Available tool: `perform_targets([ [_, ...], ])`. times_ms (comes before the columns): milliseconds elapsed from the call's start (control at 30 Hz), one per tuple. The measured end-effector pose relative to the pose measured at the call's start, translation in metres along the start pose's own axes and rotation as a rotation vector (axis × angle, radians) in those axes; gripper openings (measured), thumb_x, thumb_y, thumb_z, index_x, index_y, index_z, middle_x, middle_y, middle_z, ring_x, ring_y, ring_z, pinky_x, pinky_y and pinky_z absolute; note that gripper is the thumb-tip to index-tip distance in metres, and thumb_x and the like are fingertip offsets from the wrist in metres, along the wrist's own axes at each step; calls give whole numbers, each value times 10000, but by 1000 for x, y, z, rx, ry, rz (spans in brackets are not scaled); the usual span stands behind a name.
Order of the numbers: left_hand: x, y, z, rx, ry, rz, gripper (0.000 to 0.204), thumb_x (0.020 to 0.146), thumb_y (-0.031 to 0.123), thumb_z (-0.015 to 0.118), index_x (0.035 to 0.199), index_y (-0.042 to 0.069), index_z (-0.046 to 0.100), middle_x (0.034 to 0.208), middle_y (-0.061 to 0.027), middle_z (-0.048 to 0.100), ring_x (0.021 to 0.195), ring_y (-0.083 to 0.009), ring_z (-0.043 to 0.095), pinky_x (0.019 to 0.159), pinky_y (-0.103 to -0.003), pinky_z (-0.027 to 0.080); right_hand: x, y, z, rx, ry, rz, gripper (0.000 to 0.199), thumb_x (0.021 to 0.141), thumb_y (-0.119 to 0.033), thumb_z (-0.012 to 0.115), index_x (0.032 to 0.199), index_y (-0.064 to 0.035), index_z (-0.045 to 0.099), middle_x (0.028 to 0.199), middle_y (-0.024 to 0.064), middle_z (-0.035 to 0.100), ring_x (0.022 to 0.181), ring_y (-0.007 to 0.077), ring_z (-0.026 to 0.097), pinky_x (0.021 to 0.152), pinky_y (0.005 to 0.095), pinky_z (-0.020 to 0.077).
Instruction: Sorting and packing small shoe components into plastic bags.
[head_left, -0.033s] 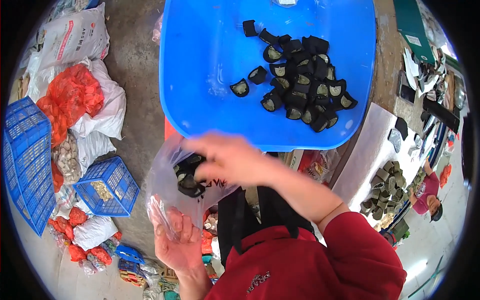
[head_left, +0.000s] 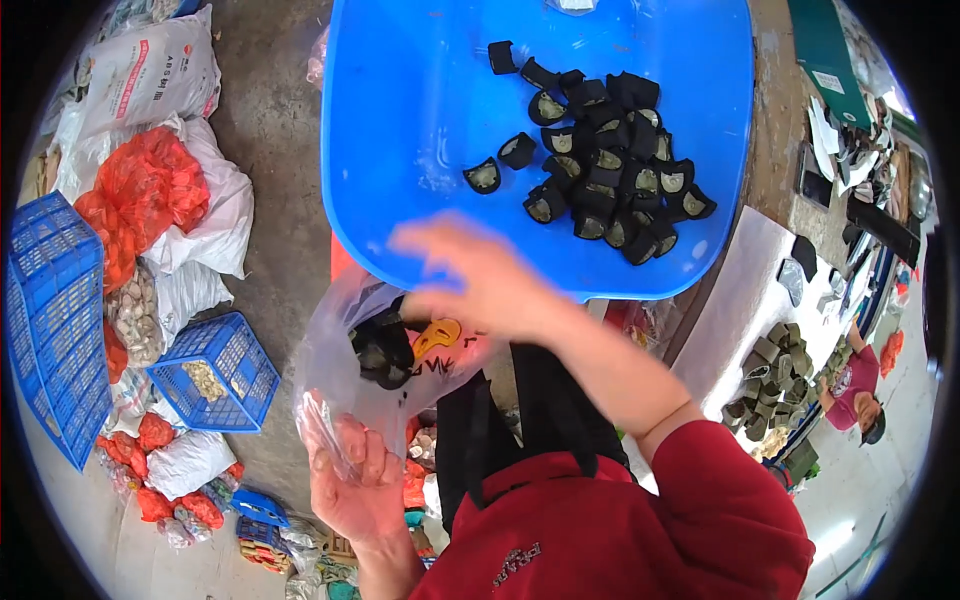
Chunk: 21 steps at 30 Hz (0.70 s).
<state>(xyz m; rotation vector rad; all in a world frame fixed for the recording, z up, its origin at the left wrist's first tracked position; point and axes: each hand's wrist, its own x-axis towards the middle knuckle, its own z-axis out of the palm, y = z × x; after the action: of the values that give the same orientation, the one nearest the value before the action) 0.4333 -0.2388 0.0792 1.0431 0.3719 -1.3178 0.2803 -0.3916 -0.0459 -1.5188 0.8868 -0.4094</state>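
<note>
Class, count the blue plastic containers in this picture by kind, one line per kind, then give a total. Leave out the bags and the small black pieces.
Large blue tray holding the black pieces: 1
Blue lattice crates: 2, a tall one at the left edge and a smaller basket beside it
Total: 3

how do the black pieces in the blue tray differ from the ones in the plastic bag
The black pieces in the blue tray lie spread in an open pile on the blue tray, many showing pale insides; the pieces in the plastic bag are bunched in a small clump. The tray's pile is far larger. The clear plastic bag is gripped by the left hand; the blurred right hand is at its mouth. Both lots look alike.
</note>
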Motion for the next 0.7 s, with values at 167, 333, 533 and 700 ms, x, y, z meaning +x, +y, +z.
perform_targets([
  [167,-2,-6,-4,6,19,-34,533,930,215,389,1422,168,190,804,-36,341,578,-92,280,467,-227,214,44,94,-56,-817,-9,463,647,697,-329,735,1284,-292,466,1423,156,221,1171,418,314,972,508,330],
  [333,-4,-4,0,-4,7,-34,537,931,222,391,1426,173,189,809,-36,346,577,-89,279,469,-224,214,58,131,-26,-936,-13,417,528,648,-372,751,1133,-240,588,1287,117,368,1144,407,327,888,490,426],
  [533,1,-4,-1,-27,30,-21,553,931,220,396,1432,160,171,795,-29,336,574,-90,278,469,-228,215,35,69,-35,149,15,205,508,635,-310,774,1064,-103,597,1020,128,526,959,263,529,859,359,429],
  [700,5,-4,4,9,-14,-15,521,926,228,405,1405,132,226,799,-29,346,576,-92,286,468,-233,220,-17,-1,26,196,-256,-91,532,712,-357,718,1130,-81,539,1191,141,459,1134,298,444,956,393,380],
])
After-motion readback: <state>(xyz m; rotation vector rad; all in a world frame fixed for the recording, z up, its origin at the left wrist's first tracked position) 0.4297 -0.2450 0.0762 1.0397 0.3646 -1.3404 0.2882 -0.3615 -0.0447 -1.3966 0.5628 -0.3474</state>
